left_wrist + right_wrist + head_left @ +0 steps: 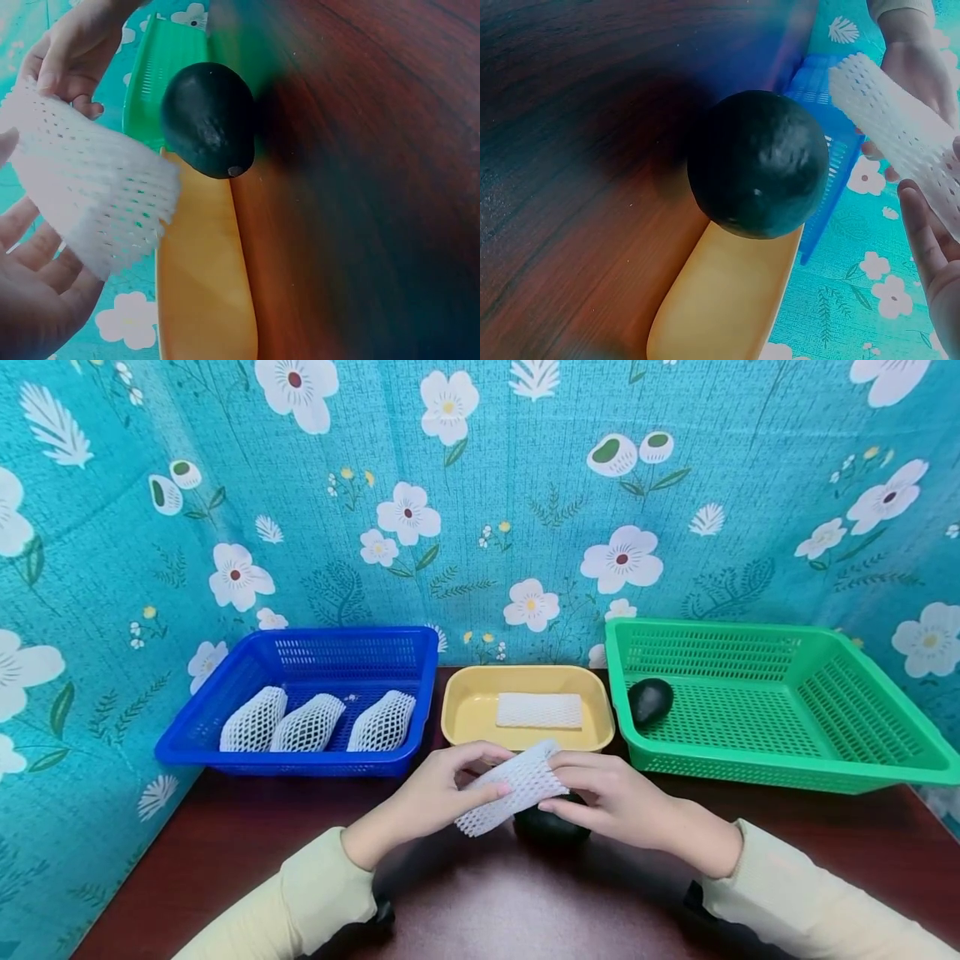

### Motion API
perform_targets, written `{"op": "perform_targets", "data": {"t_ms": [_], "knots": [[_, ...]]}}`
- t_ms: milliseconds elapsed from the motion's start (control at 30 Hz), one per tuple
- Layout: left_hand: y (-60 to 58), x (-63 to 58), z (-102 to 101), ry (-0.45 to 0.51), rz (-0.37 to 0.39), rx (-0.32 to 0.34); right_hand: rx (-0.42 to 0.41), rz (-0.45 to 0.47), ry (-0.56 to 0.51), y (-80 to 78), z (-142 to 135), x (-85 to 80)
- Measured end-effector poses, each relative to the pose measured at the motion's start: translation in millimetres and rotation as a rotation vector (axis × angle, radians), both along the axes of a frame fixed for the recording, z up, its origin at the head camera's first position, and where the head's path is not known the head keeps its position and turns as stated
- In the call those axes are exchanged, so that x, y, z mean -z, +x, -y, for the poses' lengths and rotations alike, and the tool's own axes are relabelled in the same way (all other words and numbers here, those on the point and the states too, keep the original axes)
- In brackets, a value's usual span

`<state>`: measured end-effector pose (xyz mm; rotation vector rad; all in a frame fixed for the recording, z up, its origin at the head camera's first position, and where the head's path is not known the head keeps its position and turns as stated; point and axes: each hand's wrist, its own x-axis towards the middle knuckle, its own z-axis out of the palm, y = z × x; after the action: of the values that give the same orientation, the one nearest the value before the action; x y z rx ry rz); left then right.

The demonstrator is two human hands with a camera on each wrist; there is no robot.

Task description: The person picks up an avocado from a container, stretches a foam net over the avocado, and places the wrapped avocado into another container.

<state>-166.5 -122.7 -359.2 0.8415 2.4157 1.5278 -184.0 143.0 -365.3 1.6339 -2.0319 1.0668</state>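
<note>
A white foam net sleeve [513, 791] is held up between both hands above the dark table. My left hand [433, 795] holds its left part, thumb on top and fingers beneath. The right hand [617, 799] pinches the other end. Behind and below the sleeve, a dark avocado [551, 828] lies on the table, partly hidden by the right hand; its stem end shows in the left wrist view. In the left wrist view the sleeve [90, 176] looks flattened, its net edge widening toward the avocado [208, 120].
At the left, a blue basket [300, 760] holds several avocados in foam nets [307, 724]. A yellow tray [468, 727] with a flat foam sleeve [538, 710] stands in the middle. In the green basket [787, 772] on the right lies a bare avocado [651, 702]. A flowered cloth [480, 485] hangs behind.
</note>
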Motion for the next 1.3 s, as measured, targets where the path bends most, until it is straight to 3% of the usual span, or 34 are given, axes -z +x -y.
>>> {"op": "perform_targets", "data": {"t_ms": [200,367,633,1067,1300], "knots": [[-0.3,2.5,0,0.068,-0.038,-0.037,-0.007,-0.002,0.001,1.5,0,-0.4],[-1.1,1.3,3,0.072,-0.068,-0.082,0.001,-0.007,0.006,2.2,-3,0.8],[-2.9,-1.3,15,0.071,-0.039,-0.152,0.000,-0.010,0.010,4.2,-7,2.6],[-3.4,-0.3,22,0.021,-0.055,-0.165,0.015,-0.007,0.044,4.5,-16,9.6],[1.0,-1.4,11,0.040,-0.096,-0.089,-0.011,0.010,0.020,5.5,-7,5.8]]}}
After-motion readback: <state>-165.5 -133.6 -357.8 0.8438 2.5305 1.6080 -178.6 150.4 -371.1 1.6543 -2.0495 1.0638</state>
